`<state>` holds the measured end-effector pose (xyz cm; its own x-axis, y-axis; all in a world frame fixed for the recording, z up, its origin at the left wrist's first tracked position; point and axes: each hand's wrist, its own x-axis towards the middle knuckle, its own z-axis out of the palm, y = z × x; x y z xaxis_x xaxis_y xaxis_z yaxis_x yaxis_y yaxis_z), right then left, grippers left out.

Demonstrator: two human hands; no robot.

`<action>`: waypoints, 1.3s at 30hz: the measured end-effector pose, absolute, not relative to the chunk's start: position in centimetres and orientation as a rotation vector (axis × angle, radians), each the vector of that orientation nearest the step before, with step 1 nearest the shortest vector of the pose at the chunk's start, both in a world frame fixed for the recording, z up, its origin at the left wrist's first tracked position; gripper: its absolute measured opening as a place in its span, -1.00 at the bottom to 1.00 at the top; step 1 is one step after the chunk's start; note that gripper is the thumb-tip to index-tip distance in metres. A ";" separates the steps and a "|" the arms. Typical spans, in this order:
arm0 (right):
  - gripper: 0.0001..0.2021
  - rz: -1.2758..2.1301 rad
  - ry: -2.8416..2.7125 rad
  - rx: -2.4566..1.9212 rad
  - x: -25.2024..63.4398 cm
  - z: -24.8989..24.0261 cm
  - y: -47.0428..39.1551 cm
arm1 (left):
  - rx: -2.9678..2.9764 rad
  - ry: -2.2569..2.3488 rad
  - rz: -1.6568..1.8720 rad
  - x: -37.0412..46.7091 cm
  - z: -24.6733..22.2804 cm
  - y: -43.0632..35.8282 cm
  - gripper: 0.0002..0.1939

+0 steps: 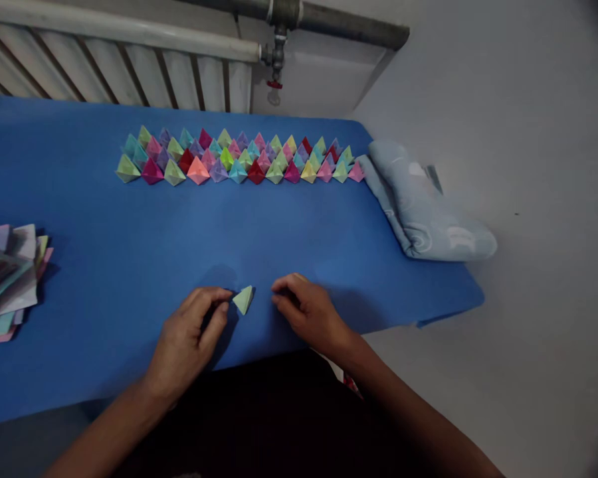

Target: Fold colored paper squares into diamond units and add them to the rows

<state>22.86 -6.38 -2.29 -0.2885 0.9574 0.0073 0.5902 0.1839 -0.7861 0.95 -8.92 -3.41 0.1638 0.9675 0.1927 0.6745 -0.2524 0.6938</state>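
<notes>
Pale green folded paper (242, 301) sits on blue worktop (179, 232) between the hands, left hand (187, 335) released just beside it, finger and thumb parted, contact unclear, right hand (313, 313) loosely curled, released, farther off, rows of coloured paper shapes (246, 160) beyond, loose paper stack (22, 285) at left.

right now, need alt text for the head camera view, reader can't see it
A left hand and right hand flank a pale green folded paper piece on a blue surface. Beyond it sit rows of colourful folded pieces, with a pile of coloured paper at left and a folded blue-grey cloth at right.
</notes>
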 end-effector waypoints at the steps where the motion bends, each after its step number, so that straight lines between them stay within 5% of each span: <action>1: -0.92 0.947 -1.960 -1.446 22.7 -2.3 -6.3 | 1.953 1.587 0.864 1.0 -3.3 -8.8 -0.79; 10: -0.77 0.957 -2.086 -1.297 21.4 -2.7 -6.0 | 1.879 1.400 0.860 2.6 -2.8 -9.0 -0.80; 16: -0.86 0.955 -2.057 -1.131 21.9 -2.8 -6.2 | 1.683 1.501 0.919 1.8 -2.7 -8.5 -0.79; 25: -0.83 0.710 -1.878 -1.112 20.1 -2.4 2.2 | 1.400 1.547 1.140 0.2 -2.9 4.1 -0.73; 39: -0.75 0.618 -2.068 -1.061 17.6 -6.1 9.8 | 1.829 1.481 1.103 -0.7 -5.2 8.0 -0.82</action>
